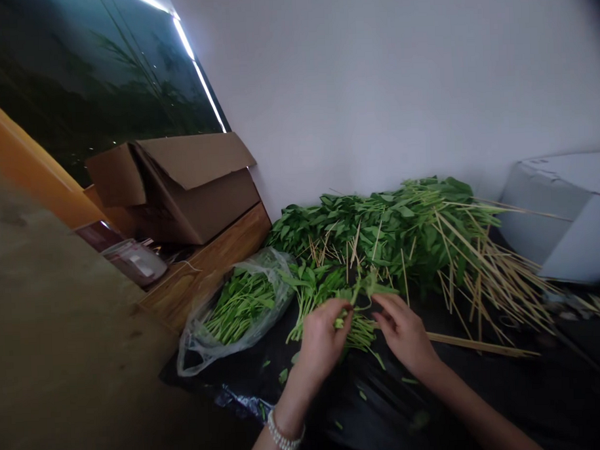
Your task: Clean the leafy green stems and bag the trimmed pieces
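Observation:
My left hand (326, 332), a beaded bracelet on its wrist, is closed in a pinch on a leafy green sprig (357, 291). On the sprig's other side my right hand (403, 328) has thumb and fingertips close together at its leaves; whatever lies between those fingertips is too small to make out. Beneath both hands lies a small pile of trimmed greens (312, 287), partly hidden by the left hand. A clear plastic bag (190, 350) to the left holds more green stems (244, 304). Behind the hands spreads a large heap of long-stemmed leafy greens (383, 219).
Black plastic sheeting (385, 406) with scattered leaf bits covers the work surface. Pale bare stalks (503, 277) stick out at right, near a white box (550, 203). An open cardboard box (205, 202) stands at left on a wooden surface (232, 244). A white wall (364, 85) rises behind.

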A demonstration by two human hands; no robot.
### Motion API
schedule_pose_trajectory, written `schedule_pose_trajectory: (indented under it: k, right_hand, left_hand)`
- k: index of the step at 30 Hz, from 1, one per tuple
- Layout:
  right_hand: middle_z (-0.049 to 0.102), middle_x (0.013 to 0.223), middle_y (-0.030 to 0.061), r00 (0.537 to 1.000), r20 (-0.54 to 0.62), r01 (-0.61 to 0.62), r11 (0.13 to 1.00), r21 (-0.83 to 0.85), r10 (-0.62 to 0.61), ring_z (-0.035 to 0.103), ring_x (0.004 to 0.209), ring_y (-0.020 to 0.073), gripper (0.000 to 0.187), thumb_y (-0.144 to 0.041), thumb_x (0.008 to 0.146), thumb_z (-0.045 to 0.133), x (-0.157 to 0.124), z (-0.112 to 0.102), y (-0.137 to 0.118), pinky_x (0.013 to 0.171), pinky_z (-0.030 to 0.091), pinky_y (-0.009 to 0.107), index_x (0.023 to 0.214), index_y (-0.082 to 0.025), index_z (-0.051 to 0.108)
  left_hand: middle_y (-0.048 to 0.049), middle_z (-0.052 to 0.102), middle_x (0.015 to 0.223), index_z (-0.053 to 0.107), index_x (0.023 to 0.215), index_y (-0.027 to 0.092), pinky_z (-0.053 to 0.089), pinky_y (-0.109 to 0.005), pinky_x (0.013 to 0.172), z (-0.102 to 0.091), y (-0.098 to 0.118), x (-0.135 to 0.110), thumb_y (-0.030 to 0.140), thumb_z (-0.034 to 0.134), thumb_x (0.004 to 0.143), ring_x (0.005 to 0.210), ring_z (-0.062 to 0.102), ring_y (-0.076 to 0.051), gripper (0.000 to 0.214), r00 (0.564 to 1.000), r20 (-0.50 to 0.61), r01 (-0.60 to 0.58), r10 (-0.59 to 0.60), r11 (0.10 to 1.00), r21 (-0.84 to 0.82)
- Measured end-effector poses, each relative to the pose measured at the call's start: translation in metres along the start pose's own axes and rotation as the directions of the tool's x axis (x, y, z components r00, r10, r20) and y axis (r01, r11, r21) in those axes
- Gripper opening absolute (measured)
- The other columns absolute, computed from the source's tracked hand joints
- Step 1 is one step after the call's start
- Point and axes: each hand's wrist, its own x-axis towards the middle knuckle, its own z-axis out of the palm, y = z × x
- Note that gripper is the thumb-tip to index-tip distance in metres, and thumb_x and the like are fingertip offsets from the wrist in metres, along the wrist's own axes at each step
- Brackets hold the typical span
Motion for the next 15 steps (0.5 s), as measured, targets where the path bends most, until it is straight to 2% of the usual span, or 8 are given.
schedule_pose_trajectory:
  k: [3,7,10,13,15]
  right_hand:
    - [0.062,0.112,0.0092,0.991,0.057,0.13,0.984,-0.122,-0.124,0.064,0.097,0.0215,0.041,-0.014,0.089,0.045,0.0,-0.003,0.002,0.083,0.054,0.035,0.127,-0.024,0.056]
    - [0.063,0.109,0.0086,0.973,0.128,0.212,0.959,-0.189,-0.19,0.066,0.092,0.0207,0.04,-0.01,0.086,0.044,-0.003,-0.008,0.0,0.078,0.056,0.033,0.12,-0.023,0.06]
    - [0.064,0.106,0.0101,0.963,0.124,0.265,0.93,-0.254,-0.24,0.065,0.091,0.0222,0.036,-0.011,0.086,0.044,-0.005,-0.011,-0.004,0.077,0.055,0.035,0.116,-0.02,0.062]
    - [0.065,0.102,0.0108,0.954,0.092,0.298,0.894,-0.334,-0.284,0.065,0.091,0.0238,0.037,-0.009,0.087,0.041,-0.004,-0.013,-0.006,0.077,0.054,0.036,0.115,-0.02,0.063]
    - [0.066,0.101,0.0104,0.963,0.048,0.266,0.895,-0.359,-0.267,0.065,0.091,0.0238,0.038,-0.007,0.087,0.04,-0.001,-0.016,-0.004,0.078,0.054,0.037,0.114,-0.02,0.064]
  left_hand:
    - [-0.0054,0.07,0.093,0.065,0.1,0.021,0.045,-0.026,0.076,0.006,0.012,-0.008,0.028,0.048,0.093,0.083,0.064,-0.018,0.019,0.989,0.126,-0.075,0.071,0.997,0.025]
    - [-0.0044,0.069,0.09,0.065,0.1,0.021,0.044,-0.026,0.074,0.011,0.024,-0.017,0.022,0.051,0.091,0.08,0.062,-0.017,0.017,0.972,0.216,-0.087,0.095,0.995,-0.047]
    - [-0.003,0.068,0.086,0.065,0.094,0.02,0.044,-0.024,0.072,0.013,0.03,-0.022,0.02,0.054,0.088,0.076,0.061,-0.015,0.013,0.984,0.176,0.004,0.036,0.975,-0.224]
    - [-0.0017,0.064,0.076,0.063,0.084,0.018,0.043,-0.023,0.064,0.011,0.034,-0.024,0.023,0.058,0.083,0.067,0.056,-0.013,0.007,0.989,0.099,0.136,-0.106,0.92,-0.368]
    - [-0.0003,0.059,0.07,0.061,0.081,0.017,0.041,-0.022,0.058,0.005,0.035,-0.022,0.026,0.059,0.081,0.061,0.05,-0.011,0.009,0.978,0.065,0.204,-0.197,0.86,-0.469]
